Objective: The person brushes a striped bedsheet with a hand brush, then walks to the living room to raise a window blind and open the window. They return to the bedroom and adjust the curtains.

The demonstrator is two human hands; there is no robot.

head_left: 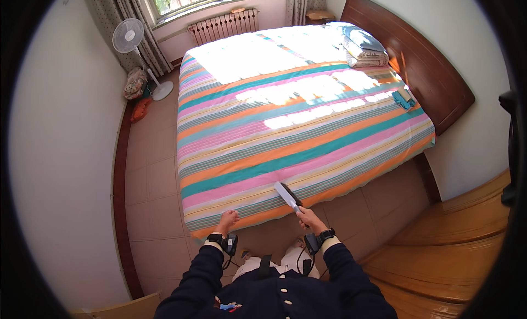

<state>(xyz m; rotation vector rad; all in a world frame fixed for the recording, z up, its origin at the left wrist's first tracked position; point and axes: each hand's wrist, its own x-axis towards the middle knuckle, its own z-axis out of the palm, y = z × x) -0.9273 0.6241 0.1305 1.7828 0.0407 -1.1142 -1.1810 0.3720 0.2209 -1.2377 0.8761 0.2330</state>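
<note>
- My right hand (310,217) is closed around the handle of a long flat brush (287,195), pale on its back with dark bristles along one edge.
- The brush points up and to the left from my fist, and its far end lies over the near edge of the bed (296,121).
- My left hand (228,219) holds nothing; the fingers are curled loosely, just in front of the hanging edge of the striped bedspread (258,160).
- The bedspread runs in bands of pink, orange, teal and cream, with bright sun patches across its middle.
- Folded bedding and a pillow (362,47) are stacked at the far right corner, by the dark wooden headboard (422,61).
- A small teal folded cloth (404,98) lies near the right edge of the bed.
- A white standing fan (134,50) is on the tiled floor at the far left, near the radiator (222,25) under the window.
</note>
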